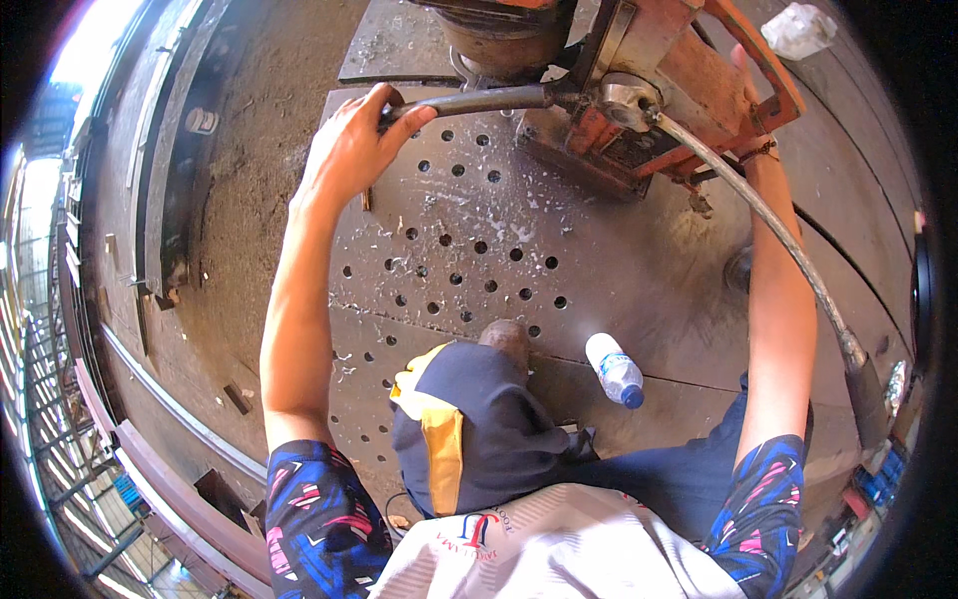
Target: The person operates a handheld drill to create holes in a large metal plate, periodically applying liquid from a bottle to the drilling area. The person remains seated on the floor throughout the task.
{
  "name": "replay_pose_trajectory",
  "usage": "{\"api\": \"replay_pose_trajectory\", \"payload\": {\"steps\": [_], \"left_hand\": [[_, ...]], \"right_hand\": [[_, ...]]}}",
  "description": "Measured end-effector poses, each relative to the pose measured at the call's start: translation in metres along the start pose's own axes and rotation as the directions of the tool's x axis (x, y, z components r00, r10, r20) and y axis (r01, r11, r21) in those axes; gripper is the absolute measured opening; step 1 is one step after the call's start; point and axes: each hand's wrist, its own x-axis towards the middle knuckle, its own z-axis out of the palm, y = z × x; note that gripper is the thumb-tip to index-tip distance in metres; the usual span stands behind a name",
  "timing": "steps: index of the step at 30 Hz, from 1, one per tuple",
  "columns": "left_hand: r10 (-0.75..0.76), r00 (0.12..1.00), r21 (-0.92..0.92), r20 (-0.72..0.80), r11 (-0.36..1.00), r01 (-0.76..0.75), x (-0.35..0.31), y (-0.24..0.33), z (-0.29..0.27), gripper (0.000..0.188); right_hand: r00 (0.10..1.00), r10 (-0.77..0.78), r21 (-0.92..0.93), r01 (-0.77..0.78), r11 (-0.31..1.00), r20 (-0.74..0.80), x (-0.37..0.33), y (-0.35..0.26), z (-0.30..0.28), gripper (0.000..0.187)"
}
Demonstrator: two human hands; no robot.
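Observation:
An orange drilling machine (654, 60) stands on a large steel plate (624, 255) at the far side. My left hand (354, 140) is closed round the end of its lever handle (489, 99), with the thumb lying along it. A second lever (738, 187) slants from the same hub toward the near right and ends in a black grip. My right hand (746, 85) reaches behind the machine's orange side frame. That frame hides most of its fingers, so its grip cannot be made out. Several round holes and scattered metal shavings mark the plate left of the machine.
A water bottle (616, 371) with a blue cap lies on the plate by my leg. Crumpled clear plastic (798, 32) sits at the far right. A black cable runs along the right side. Long steel beams (170, 160) and a white tub (202, 121) lie to the left.

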Motion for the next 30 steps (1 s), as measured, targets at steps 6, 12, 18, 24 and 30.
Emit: {"api": "replay_pose_trajectory", "payload": {"steps": [6, 12, 18, 24, 30], "left_hand": [[-0.017, 0.996, -0.01, 0.082, 1.0, 0.018, 0.004, 0.005, -0.002, 0.059], [0.031, 0.999, -0.017, 0.01, 0.999, -0.031, 0.005, 0.001, 0.002, 0.067], [0.015, 0.999, -0.002, 0.041, 1.0, -0.015, 0.003, 0.002, 0.004, 0.061], [0.034, 0.993, -0.085, 0.117, 0.996, -0.025, 0.001, -0.009, 0.049, 0.063], [0.023, 0.959, -0.432, 0.282, 0.896, 0.105, -0.018, 0.021, 0.127, 0.06]], "right_hand": [[0.99, -0.019, -0.081, 0.008, 0.997, -0.137, -0.008, -0.003, -0.006, 0.064], [0.958, -0.109, -0.165, 0.066, 0.984, -0.267, -0.004, 0.001, 0.007, 0.065], [0.929, -0.132, -0.142, 0.087, 0.986, -0.345, -0.002, 0.013, 0.015, 0.066], [0.621, -0.321, -0.199, 0.26, 0.945, -0.715, -0.046, 0.031, 0.033, 0.068], [0.225, -0.708, -0.674, 0.216, 0.707, -0.67, -0.121, 0.084, 0.102, 0.062]]}}
